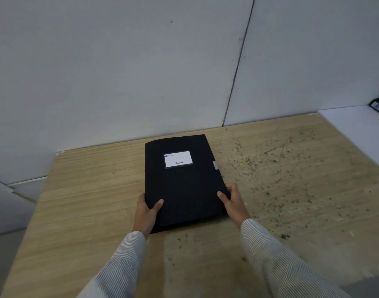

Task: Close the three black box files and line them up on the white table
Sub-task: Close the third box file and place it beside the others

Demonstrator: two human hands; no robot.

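Your left hand (pixel 146 214) & right hand (pixel 233 201) each pinch near corners of the closed black box file (pixel 185 186), long axis 12–6 o'clock, w/ white table (pixel 354 127) at 2 o'clock, probably right-hand side nearer.

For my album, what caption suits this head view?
Both hands, left and right, grip a closed black file on a wooden table.

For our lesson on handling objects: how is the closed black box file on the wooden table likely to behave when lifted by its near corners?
The black box file lies flat with straight edges, so it is probably stiff. Held by the left hand and right hand at one end only, the far end may sag. Its smooth cover might slip.
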